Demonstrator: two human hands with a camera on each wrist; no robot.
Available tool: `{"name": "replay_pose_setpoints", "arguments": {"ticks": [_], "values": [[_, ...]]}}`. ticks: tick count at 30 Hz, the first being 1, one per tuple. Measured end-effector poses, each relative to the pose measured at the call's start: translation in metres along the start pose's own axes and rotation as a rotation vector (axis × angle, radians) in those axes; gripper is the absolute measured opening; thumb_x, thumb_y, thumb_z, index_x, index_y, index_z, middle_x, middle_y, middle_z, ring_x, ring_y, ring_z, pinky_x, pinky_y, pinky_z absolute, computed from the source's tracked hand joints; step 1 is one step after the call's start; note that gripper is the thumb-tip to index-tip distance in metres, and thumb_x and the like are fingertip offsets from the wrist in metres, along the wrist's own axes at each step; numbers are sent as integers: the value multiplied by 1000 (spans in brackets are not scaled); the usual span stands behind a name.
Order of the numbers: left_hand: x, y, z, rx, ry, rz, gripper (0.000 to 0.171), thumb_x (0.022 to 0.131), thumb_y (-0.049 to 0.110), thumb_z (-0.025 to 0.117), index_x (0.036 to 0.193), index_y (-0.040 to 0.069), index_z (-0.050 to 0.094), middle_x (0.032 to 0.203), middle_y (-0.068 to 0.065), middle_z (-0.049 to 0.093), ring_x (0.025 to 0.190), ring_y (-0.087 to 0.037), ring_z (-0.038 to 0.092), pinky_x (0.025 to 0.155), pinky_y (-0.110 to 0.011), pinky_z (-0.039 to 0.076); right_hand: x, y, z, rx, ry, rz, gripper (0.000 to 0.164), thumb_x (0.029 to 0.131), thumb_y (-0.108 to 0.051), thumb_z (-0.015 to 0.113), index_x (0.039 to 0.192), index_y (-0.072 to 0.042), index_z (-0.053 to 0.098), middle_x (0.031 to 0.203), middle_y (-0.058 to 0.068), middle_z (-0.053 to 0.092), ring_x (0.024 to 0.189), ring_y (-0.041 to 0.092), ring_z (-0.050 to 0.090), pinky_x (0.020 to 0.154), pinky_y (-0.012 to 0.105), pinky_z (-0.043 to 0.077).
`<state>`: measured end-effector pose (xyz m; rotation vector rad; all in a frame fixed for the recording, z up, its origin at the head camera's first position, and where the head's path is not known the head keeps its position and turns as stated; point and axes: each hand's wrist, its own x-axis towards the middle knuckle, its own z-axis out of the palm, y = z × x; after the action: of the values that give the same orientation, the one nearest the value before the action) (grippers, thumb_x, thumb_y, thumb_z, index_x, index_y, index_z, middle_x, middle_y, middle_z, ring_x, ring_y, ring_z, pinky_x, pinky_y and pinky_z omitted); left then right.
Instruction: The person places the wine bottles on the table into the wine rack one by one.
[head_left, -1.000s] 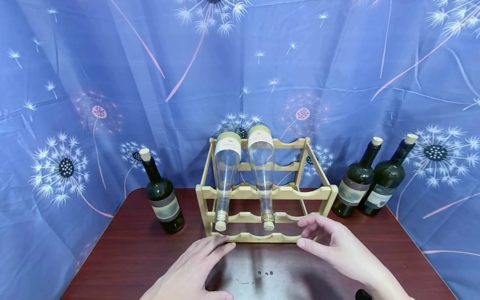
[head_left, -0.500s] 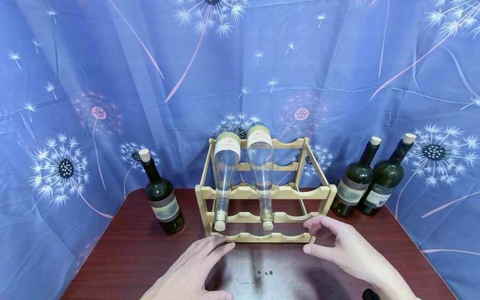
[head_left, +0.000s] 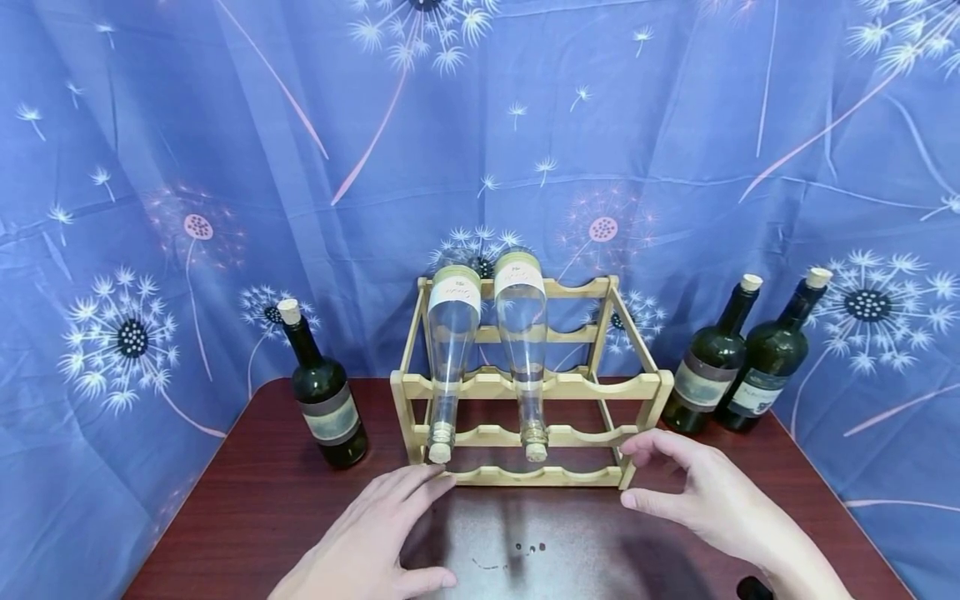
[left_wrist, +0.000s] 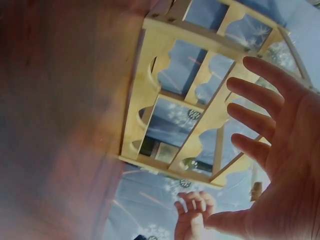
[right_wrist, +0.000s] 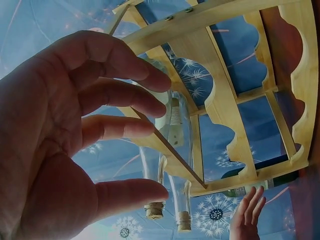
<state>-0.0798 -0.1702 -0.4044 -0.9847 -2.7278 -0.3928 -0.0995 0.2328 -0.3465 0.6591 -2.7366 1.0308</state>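
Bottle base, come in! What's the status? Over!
Left hand, right hand: both empty. Two clear bottles lying on wooden rack. Three dark bottles beside it, seemingly not blocking.

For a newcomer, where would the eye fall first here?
Probably on the two clear corked bottles lying on top of the wooden rack, corks facing forward. Next, the dark bottle standing left of it and the pair of dark bottles standing right. Then the empty left hand and right hand, in front.
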Motion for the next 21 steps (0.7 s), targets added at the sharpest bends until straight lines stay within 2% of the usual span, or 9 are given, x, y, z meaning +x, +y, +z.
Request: {"name": "replay_pose_setpoints", "arguments": {"ticks": [3, 6, 11, 15, 19, 21], "values": [[-2, -6, -5, 10, 38, -36, 84, 74, 79, 54, 141, 29, 44, 138, 12, 43, 125, -11, 41, 98, -43, 39, 0, 0, 0, -6, 0, -7, 35, 75, -43, 79, 106, -37, 62, 99, -20, 62, 91, 3, 56, 73, 23, 46], [-3, -15, -11, 29, 119, -44, 79, 73, 77, 58, 134, 26, 51, 129, 13, 49, 116, -8, 48, 92, -40, 43, 0, 0, 1, -10, -9, 12, 36, 75, -45, 78, 106, -38, 62, 98, -20, 61, 91, 3, 56, 72, 24, 45], [-6, -32, -23, 63, 203, -125, 65, 73, 73, 62, 122, 30, 57, 113, 20, 53, 99, -3, 53, 81, -35, 47, 1, -1, 1, -18, -28, 51, 37, 74, -49, 77, 107, -39, 61, 97, -20, 61, 91, 3, 56, 70, 25, 45], [-8, -46, -30, 81, 252, -205, 50, 77, 60, 69, 115, 29, 58, 104, 21, 52, 89, -1, 53, 74, -32, 48, 0, -2, 1, -22, -30, 52, 37, 74, -49, 77, 106, -39, 62, 97, -20, 61, 91, 6, 57, 70, 25, 45], [-8, -57, -35, 67, 358, -249, 42, 78, 41, 73, 114, 26, 58, 98, 18, 52, 84, -1, 52, 70, -32, 47, 0, -3, 2, -24, -30, 46, 37, 74, -50, 77, 106, -39, 61, 96, -20, 60, 90, 4, 56, 70, 25, 45], [-8, -62, -36, 51, 425, -273, 43, 77, 37, 74, 115, 23, 58, 102, 15, 54, 89, -4, 55, 73, -34, 48, 1, -3, 2, -24, -28, 42, 37, 74, -50, 76, 106, -39, 61, 96, -20, 60, 90, 3, 56, 69, 24, 45]]}}
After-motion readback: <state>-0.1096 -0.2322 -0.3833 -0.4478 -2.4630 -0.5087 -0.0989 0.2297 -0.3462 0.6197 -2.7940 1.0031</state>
